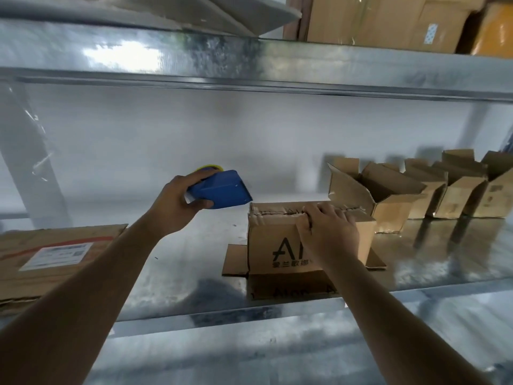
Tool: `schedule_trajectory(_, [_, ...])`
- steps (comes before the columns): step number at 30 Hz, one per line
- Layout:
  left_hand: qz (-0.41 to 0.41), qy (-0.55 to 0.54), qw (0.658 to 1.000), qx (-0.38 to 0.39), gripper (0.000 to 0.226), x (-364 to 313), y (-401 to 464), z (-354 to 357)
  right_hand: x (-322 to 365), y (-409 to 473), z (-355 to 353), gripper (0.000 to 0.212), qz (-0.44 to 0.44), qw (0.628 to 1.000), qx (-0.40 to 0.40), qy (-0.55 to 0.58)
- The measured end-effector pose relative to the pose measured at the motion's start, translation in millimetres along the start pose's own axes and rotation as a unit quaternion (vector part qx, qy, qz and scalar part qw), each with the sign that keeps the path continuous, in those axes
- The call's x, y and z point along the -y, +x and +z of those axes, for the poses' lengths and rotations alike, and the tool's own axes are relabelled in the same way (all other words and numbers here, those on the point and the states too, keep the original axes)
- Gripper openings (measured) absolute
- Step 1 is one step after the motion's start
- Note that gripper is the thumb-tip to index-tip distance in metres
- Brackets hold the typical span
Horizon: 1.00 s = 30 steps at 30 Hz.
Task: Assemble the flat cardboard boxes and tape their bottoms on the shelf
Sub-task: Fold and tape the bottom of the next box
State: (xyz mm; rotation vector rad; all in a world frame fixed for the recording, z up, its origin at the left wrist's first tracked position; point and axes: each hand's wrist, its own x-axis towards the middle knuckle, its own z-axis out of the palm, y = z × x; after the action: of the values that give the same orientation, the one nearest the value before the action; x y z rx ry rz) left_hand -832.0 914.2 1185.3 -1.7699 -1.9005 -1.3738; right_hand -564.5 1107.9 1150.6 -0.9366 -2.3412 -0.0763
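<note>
A small cardboard box (pixel 273 245) with dark printed letters stands upside down on the metal shelf (pixel 180 273), its lower flaps splayed flat on the shelf. My right hand (pixel 327 232) lies over the box's closed top flaps and front edge, pressing them down. My left hand (pixel 177 204) grips a blue tape dispenser (pixel 222 191), held in the air just left of and above the box, toothed edge facing the box. A yellow roll core shows behind the dispenser.
A row of several assembled boxes (pixel 388 198) stands open-topped at the back right of the shelf. A flat stack of cardboard with a white label (pixel 55 254) lies at the left. An upper shelf (pixel 277 65) carries more cartons overhead.
</note>
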Motion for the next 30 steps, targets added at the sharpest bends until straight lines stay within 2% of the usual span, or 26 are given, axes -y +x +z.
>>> schedule_trajectory(3, [0.007, -0.065, 0.998, -0.001, 0.063, -14.0, 11.2, 0.4, -1.8, 2.0, -2.7, 0.052, -0.016, 1.0, -0.003, 0.008])
schedule_trajectory(8, [-0.018, -0.144, 0.988, 0.043, 0.063, -45.4, 31.5, 17.5, -16.8, 12.9, -6.9, 0.045, -0.071, 0.997, 0.002, -0.015])
schedule_trajectory(12, [-0.032, -0.118, 0.988, 0.095, 0.065, -51.3, 45.2, 34.8, -33.4, 23.4, -11.2, 0.051, -0.103, 0.995, 0.003, 0.002])
schedule_trajectory(16, [-0.05, -0.086, 0.983, 0.154, 0.069, -52.0, 56.1, 44.7, -49.7, 29.2, -22.6, 0.041, -0.141, 0.988, 0.017, 0.052])
schedule_trajectory(20, [-0.062, -0.054, 0.982, 0.167, 0.069, -54.2, 67.1, 50.9, -54.3, 33.5, -27.9, 0.04, -0.183, 0.983, 0.008, 0.022])
schedule_trajectory(22, [-0.066, -0.034, 0.981, 0.181, 0.069, -55.2, 71.1, 53.8, -57.0, 37.4, -27.9, 0.033, -0.199, 0.98, 0.015, 0.014])
schedule_trajectory(30, [-0.083, -0.014, 0.973, 0.215, 0.07, -61.5, 79.8, 63.3, -61.2, 49.7, -28.4, 0.024, -0.215, 0.976, 0.027, 0.005])
